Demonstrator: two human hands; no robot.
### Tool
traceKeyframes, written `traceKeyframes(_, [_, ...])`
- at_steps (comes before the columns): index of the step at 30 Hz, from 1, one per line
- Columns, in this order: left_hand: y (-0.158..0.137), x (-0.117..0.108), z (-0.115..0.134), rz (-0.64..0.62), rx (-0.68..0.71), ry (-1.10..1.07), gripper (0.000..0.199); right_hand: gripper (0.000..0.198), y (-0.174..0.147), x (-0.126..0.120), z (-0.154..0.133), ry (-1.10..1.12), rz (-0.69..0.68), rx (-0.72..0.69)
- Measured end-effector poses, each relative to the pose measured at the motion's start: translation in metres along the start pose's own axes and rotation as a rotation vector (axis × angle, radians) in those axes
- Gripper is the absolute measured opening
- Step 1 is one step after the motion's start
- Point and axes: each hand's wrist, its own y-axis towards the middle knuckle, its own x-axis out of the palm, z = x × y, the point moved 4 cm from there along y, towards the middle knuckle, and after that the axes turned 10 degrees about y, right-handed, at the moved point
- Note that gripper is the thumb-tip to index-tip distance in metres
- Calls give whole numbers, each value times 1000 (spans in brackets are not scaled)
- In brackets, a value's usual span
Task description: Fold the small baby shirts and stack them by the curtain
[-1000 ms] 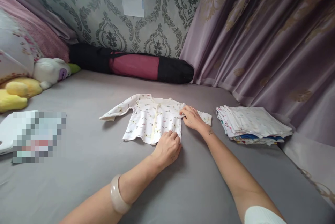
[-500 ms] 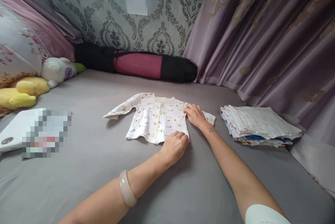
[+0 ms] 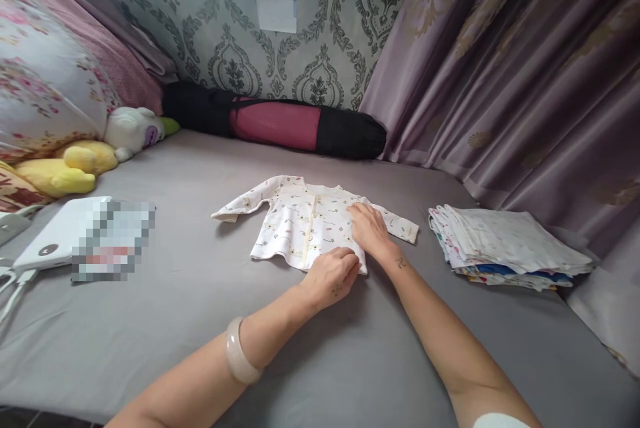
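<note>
A small white long-sleeved baby shirt (image 3: 290, 225) with a tiny print and cream button band lies spread front side up on the grey sheet. My left hand (image 3: 333, 276) is closed at its lower right hem, fingers bent and pressed together, with the hem corner showing just beside them. Higher up, my right hand (image 3: 371, 231) rests at the shirt's right side below the sleeve, its fingers curled onto the cloth. My hands hide part of that side edge. Both sleeves stretch outward.
A folded stack of baby clothes (image 3: 510, 241) sits to the right. At left are a white device (image 3: 65, 231) with cables, a blurred packet (image 3: 117, 235) and plush toys (image 3: 133, 131). A long black-and-maroon bag (image 3: 275, 123) lies along the wall, beside a purple curtain (image 3: 450, 81).
The view has shifted slightly left. Both hands have moved a little left relative to the shirt, and more of its right sleeve now shows.
</note>
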Motion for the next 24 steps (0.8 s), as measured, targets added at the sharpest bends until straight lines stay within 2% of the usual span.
traceKeyframes(5, [-11, -36, -32, 218, -142, -22, 25, 52, -8, 25, -35, 169, -99, -23])
traceKeyframes(10, [-34, -66, -85, 325, -383, 125, 24, 61, -21, 38, -44, 253, -181, 53])
traceKeyframes(14, [-51, -76, -126, 291, -621, 310, 24, 63, -27, 41, -45, 224, -180, 43])
traceKeyframes(17, [-61, -77, -144, 237, -769, 359, 28, 63, -29, 43, -46, 185, -165, 28])
traceKeyframes(20, [-66, -76, -150, 137, -870, 323, 31, 63, -28, 45, -46, 161, -158, 26])
traceKeyframes(24, [-68, -76, -148, 27, -932, 249, 30, 62, -27, 47, -45, 129, -135, 20])
